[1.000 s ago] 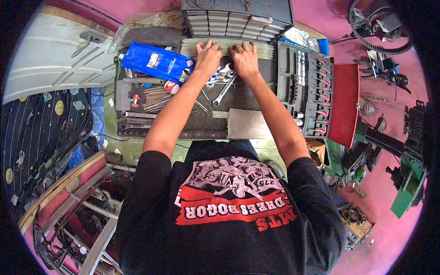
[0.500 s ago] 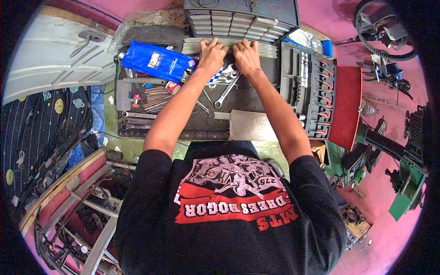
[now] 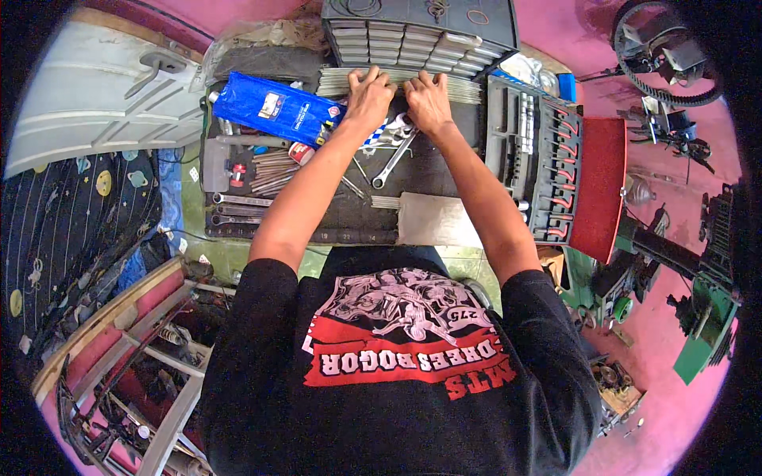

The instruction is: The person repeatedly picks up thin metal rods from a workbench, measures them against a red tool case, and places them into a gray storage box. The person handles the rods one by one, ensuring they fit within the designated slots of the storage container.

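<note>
In the head view, your left hand (image 3: 371, 101) and right hand (image 3: 427, 104) curl over thin rods (image 3: 463, 90) at twelve o'clock on the surface (image 3: 349, 216), perhaps to keep them even; whether either grip grasps any, I cannot tell. A wrench (image 3: 395, 160) lies at six o'clock from them.

A white door (image 3: 95, 103) and a planet-patterned cloth (image 3: 75, 238) show at left.
</note>
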`<state>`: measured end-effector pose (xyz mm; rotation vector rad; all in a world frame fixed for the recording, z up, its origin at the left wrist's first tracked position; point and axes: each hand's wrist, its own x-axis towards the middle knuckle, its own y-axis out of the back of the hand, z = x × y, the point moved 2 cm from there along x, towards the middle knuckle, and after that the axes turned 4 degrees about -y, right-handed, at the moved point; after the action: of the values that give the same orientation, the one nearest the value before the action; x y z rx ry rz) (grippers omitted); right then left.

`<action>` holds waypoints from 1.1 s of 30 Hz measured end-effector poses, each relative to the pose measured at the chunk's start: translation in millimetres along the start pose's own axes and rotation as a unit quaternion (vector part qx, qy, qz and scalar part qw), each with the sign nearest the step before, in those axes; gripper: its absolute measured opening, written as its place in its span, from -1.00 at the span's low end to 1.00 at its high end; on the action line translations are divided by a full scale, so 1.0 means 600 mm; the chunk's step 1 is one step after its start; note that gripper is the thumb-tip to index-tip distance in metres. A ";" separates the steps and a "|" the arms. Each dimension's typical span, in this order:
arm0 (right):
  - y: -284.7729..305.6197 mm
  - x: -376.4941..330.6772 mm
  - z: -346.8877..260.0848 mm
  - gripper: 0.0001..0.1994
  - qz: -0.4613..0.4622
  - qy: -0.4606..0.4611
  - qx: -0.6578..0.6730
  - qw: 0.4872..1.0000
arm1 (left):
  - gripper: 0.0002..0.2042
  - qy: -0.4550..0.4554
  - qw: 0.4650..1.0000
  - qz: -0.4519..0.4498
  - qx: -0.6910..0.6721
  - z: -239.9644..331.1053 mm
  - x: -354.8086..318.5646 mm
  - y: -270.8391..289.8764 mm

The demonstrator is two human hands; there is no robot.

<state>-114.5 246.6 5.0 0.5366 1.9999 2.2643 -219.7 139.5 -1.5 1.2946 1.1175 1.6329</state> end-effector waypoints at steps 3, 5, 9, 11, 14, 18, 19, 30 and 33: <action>-0.001 0.002 -0.001 -0.85 -0.003 -0.003 -0.014 1.000 | -0.81 0.012 1.000 0.004 -0.013 0.001 -0.002 -0.002; 0.000 0.003 -0.001 -0.85 0.001 0.002 -0.014 1.000 | -0.82 0.011 1.000 -0.005 -0.011 -0.001 -0.003 -0.003; -0.001 0.005 0.001 -0.84 -0.014 0.000 -0.015 1.000 | -0.84 -0.011 1.000 -0.009 0.000 -0.003 0.000 -0.001; 0.000 0.005 0.000 -0.84 -0.011 0.004 -0.023 1.000 | -0.81 -0.008 1.000 -0.024 -0.011 -0.002 0.000 0.002; 0.006 0.005 -0.001 -0.83 -0.023 0.002 -0.021 1.000 | -0.81 -0.006 1.000 -0.015 -0.015 -0.004 -0.001 -0.001; 0.004 -0.003 0.000 -0.85 0.031 -0.010 -0.001 0.999 | -0.80 -0.008 1.000 -0.015 -0.014 -0.004 0.000 0.004; 0.003 -0.005 0.000 -0.85 0.039 -0.012 0.003 0.999 | -0.80 -0.005 1.000 -0.013 -0.012 -0.003 0.001 0.005; 0.011 0.010 0.002 -0.87 -0.007 -0.009 -0.004 1.000 | -0.78 -0.004 1.000 -0.017 0.007 -0.010 0.007 0.001; 0.015 0.014 0.005 -0.87 -0.021 -0.012 -0.011 1.000 | -0.80 -0.014 0.999 -0.032 0.015 -0.012 0.016 0.007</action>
<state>-120.0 250.4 16.0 0.5113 1.9540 2.2425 -228.8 145.8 4.9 1.2833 1.1587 1.5515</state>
